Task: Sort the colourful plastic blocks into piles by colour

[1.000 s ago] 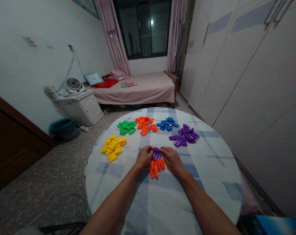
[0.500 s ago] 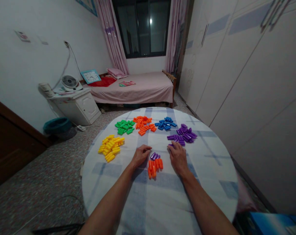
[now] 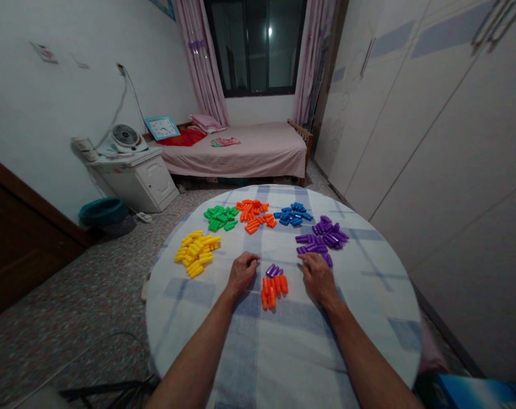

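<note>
Small plastic tube-like pieces lie sorted by colour on a round table. My left hand (image 3: 243, 271) rests on the cloth, its fingers curled together, and no piece shows at the fingertips. Between my hands lie a short row of purple pieces (image 3: 274, 271) and a group of orange pieces (image 3: 274, 291), closer to me. My right hand (image 3: 318, 277) is palm down with fingers reaching forward and left, apart from one another. Its fingertips are just in front of the large pile of purple pieces (image 3: 328, 233); whether they touch it, I cannot tell.
Yellow pieces (image 3: 196, 253), green pieces (image 3: 220, 217), more orange pieces (image 3: 253, 215) and blue pieces (image 3: 292, 215) form an arc on the checked tablecloth (image 3: 283, 352). Beyond stand a bed (image 3: 249, 153), a white cabinet (image 3: 142, 182) and wardrobes (image 3: 445, 170).
My right hand has shifted slightly back from the purple pile, its fingers straighter. A purple piece now shows beside its knuckles. My left hand stays about where it was; the view has turned slightly left.
</note>
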The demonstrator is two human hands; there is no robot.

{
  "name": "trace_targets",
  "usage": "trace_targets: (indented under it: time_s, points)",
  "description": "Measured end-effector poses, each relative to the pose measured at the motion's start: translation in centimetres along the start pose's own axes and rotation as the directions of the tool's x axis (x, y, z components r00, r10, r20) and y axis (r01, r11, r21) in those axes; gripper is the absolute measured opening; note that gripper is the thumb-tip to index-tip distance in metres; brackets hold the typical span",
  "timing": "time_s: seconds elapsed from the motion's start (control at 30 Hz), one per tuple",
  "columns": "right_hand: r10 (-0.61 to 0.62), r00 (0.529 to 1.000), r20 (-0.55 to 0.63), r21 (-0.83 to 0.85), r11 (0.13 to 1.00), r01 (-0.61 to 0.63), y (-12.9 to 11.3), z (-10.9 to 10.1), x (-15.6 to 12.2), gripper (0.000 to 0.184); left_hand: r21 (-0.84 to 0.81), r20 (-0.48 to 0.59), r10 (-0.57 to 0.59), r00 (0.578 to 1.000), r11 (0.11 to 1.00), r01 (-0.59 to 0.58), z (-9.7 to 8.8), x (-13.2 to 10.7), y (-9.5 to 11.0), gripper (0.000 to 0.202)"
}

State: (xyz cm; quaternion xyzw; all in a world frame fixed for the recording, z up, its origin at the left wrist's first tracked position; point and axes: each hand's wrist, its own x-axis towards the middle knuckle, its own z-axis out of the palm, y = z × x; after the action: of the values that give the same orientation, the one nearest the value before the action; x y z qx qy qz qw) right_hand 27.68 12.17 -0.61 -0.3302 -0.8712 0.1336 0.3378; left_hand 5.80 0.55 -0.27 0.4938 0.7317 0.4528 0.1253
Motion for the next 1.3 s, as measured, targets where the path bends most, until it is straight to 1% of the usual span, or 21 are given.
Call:
trace_targets:
  time_s: [0.07, 0.13, 0.2, 0.27, 0.33, 0.47, 0.53, 0.57, 0.63, 0.7, 0.73, 0.77, 0.83, 0.93, 1.03, 1.1, 1.17, 1.2, 1.23, 1.27, 1.3]
  points:
    - [-0.129, 0.988, 0.091, 0.122, 0.986, 0.117, -0.7, 0.5, 0.3, 0.036, 0.004, -0.006, -0.004, 1.0, 1.0, 0.004, 0.0, 0.0, 0.1, 0.021]
    - [-0.235, 0.954, 0.187, 0.209, 0.958, 0.195, -1.6, 1.3, 0.5, 0.042, 0.005, -0.006, 0.008, 1.0, 1.0, -0.008, 0.0, 0.0, 0.2, 0.022]
    - [-0.283, 0.917, 0.282, 0.235, 0.947, 0.22, -2.4, 2.0, 0.7, 0.047, 0.003, -0.001, 0.014, 1.0, 1.0, -0.014, 0.0, 0.0, 0.2, 0.022]
    - [-0.302, 0.89, 0.341, 0.232, 0.945, 0.232, -2.8, 2.3, 0.8, 0.047, 0.002, 0.0, 0.009, 1.0, 1.0, -0.009, 0.0, 0.0, 0.2, 0.023]
    - [-0.302, 0.892, 0.337, 0.223, 0.946, 0.236, -3.0, 2.1, 0.9, 0.046, 0.007, -0.002, -0.002, 1.0, 1.0, 0.002, 0.0, 0.0, 0.3, 0.023]
    - [-0.219, 0.95, 0.223, 0.14, 0.971, 0.191, -2.6, 1.3, 0.7, 0.034, 0.008, 0.004, 0.005, 1.0, 1.0, -0.005, -0.1, 0.1, 0.3, 0.023]
    - [-0.213, 0.96, 0.179, 0.088, 0.976, 0.2, -2.5, 1.2, 0.5, 0.038, 0.006, 0.004, 0.008, 1.0, 1.0, -0.008, -0.1, 0.1, 0.2, 0.023]
    - [-0.234, 0.956, 0.176, 0.075, 0.972, 0.224, -2.6, 1.2, 0.4, 0.043, 0.005, 0.001, 0.009, 1.0, 1.0, -0.009, -0.1, 0.1, 0.2, 0.023]
    - [-0.3, 0.929, 0.217, 0.089, 0.954, 0.288, -2.9, 1.6, 0.3, 0.049, 0.003, -0.003, 0.015, 1.0, 1.0, -0.015, 0.0, 0.1, 0.1, 0.023]
    - [-0.345, 0.898, 0.273, 0.125, 0.938, 0.322, -3.3, 2.2, 0.2, 0.044, 0.001, -0.006, 0.019, 1.0, 1.0, -0.019, 0.0, 0.1, 0.1, 0.022]
    - [-0.345, 0.894, 0.287, 0.135, 0.938, 0.319, -3.5, 2.4, 0.2, 0.04, 0.003, -0.007, 0.019, 1.0, 1.0, -0.019, 0.0, 0.1, 0.1, 0.022]
    - [-0.329, 0.898, 0.291, 0.13, 0.944, 0.303, -3.6, 2.5, 0.3, 0.037, 0.006, -0.007, 0.017, 1.0, 1.0, -0.017, 0.0, 0.1, 0.0, 0.022]
    - [-0.253, 0.931, 0.263, 0.065, 0.967, 0.245, -3.3, 2.3, 0.6, 0.033, 0.012, -0.01, 0.013, 1.0, 1.0, -0.012, 0.0, 0.1, 0.0, 0.022]
    - [-0.079, 0.99, 0.113, -0.142, 0.985, 0.095, -1.8, 1.3, 0.9, 0.034, 0.014, -0.008, 0.015, 1.0, 1.0, -0.015, 0.1, 0.0, -0.1, 0.022]
    - [0.05, 0.998, -0.044, -0.286, 0.956, -0.061, 0.2, 0.1, 0.9, 0.041, 0.007, 0.003, 0.007, 1.0, 1.0, -0.007, 0.1, 0.1, -0.1, 0.023]
    - [0.091, 0.993, -0.075, -0.315, 0.943, -0.111, 1.0, -0.3, 0.7, 0.043, -0.006, 0.021, -0.018, 1.0, 1.0, 0.018, -0.1, 0.1, 0.2, 0.022]
    - [0.108, 0.99, -0.087, -0.33, 0.935, -0.131, 1.2, -0.4, 0.4, 0.042, -0.019, 0.077, -0.029, 0.997, 0.999, 0.03, -0.5, -0.2, 1.0, 0.023]
    - [0.112, 0.989, -0.095, -0.337, 0.931, -0.138, 1.1, -0.4, 0.3, 0.041, -0.026, 0.121, -0.008, 0.993, 1.0, 0.012, -0.9, -0.4, 1.5, 0.025]
    - [0.114, 0.988, -0.105, -0.343, 0.928, -0.143, 1.0, -0.3, 0.2, 0.04, -0.032, 0.18, 0.038, 0.983, 0.999, -0.032, -1.2, -0.8, 2.1, 0.028]
    - [0.115, 0.987, -0.116, -0.346, 0.926, -0.149, 0.8, -0.3, 0.2, 0.04, -0.034, 0.251, 0.104, 0.962, 0.995, -0.098, -1.6, -1.3, 2.7, 0.034]
    - [0.116, 0.985, -0.124, -0.348, 0.925, -0.153, 0.6, -0.2, 0.2, 0.04, -0.032, 0.33, 0.179, 0.927, 0.983, -0.179, -1.9, -1.9, 3.3, 0.043]
